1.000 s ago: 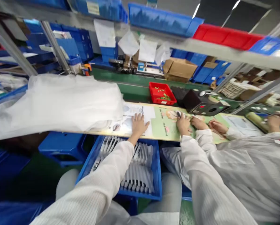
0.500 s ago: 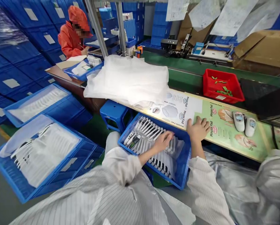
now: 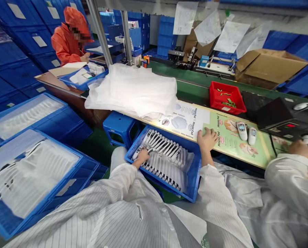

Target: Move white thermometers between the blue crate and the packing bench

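White handheld thermometers [image 3: 164,143] with dark parts stand in packed rows, many in thin white sleeves, inside a blue bin [image 3: 195,187] before my lap. At the bin's left end, my left hand [image 3: 142,156] is closed, its fingers curled down on a thermometer [image 3: 136,152] there; the fingertips are partly hidden. My right hand [image 3: 207,138] holds nothing. It lies with fingers spread on the table edge, over the printed mouse-pad sheet [image 3: 213,148]. To its right, two white thermometers [image 3: 242,131] lie side by side on the green part of the sheet.
A pile of white foam sleeves [image 3: 133,89] covers the table's left part. Behind is a red tray [image 3: 227,108] of small green pieces. A blue stool [image 3: 120,125] and more filled blue bins [image 3: 73,162] stand left. A co-worker's hand [image 3: 302,148] is at far right.
My left hand has moved left across the bin, from above the middle rows to the thermometers at its left end. My right hand stays on the table edge. The view has shifted right.
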Demonstrator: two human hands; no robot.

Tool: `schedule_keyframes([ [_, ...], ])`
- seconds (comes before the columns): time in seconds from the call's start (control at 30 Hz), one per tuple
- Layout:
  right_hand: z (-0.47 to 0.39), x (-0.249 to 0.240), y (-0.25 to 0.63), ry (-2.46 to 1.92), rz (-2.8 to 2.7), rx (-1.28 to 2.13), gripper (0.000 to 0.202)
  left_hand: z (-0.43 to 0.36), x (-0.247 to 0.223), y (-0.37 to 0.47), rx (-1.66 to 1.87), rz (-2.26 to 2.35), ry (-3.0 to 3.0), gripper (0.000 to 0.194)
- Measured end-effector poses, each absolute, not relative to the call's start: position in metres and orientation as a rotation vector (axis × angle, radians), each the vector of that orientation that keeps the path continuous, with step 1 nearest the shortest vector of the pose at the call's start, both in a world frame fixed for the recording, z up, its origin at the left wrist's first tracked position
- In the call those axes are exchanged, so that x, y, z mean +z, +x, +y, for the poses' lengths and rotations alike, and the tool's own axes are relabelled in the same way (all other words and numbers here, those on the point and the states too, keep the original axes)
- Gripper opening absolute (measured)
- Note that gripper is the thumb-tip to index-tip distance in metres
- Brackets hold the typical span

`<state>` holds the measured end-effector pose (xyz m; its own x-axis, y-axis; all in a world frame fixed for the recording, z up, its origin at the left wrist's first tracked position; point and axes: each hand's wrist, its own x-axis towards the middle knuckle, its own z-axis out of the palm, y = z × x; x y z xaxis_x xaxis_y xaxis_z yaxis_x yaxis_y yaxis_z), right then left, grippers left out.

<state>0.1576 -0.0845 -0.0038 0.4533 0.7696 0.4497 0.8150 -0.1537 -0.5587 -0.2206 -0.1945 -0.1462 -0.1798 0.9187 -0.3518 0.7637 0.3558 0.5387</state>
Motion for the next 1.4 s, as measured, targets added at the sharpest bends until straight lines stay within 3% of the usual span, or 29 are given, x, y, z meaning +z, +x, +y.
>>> schedule_keyframes([
  [0.17,-0.173,-0.031,0.095,-1.570,-0.979,0.301,0.052,-0.237,-0.121,-0.221,0.581,1.919,1.540,0.058],
  [0.33,-0.289,-0.109,-0.053,-1.593,-0.842,1.170,0.067,-0.278,-0.087,-0.189,0.591,1.673,1.674,0.058],
  [0.43,-0.311,-0.120,-0.083,-1.669,-0.711,1.149,0.061,-0.283,-0.075,-0.179,0.578,1.497,1.681,0.058],
  [0.57,-0.301,-0.103,-0.048,-1.654,-0.576,1.208,0.051,-0.281,-0.078,-0.177,0.724,1.272,1.304,0.046],
  [0.7,-0.298,-0.072,-0.017,-1.577,-0.618,1.345,0.049,-0.285,-0.078,-0.170,0.775,1.237,0.824,0.067],
  [0.87,-0.285,-0.021,0.004,-1.441,-0.865,1.212,0.054,-0.258,-0.042,-0.149,1.023,1.173,0.804,0.060],
  [1.03,-0.192,0.020,0.049,-1.508,-1.057,0.807,0.072,-0.152,0.008,-0.104,1.287,1.119,1.230,0.049],
  [1.17,-0.097,0.035,0.093,-1.615,-1.009,0.483,0.086,-0.053,0.041,-0.061,1.149,1.303,1.581,0.036],
  [1.4,-0.022,0.032,0.126,-1.928,-1.021,0.270,0.068,0.022,0.032,-0.027,0.904,1.520,1.722,0.036],
])
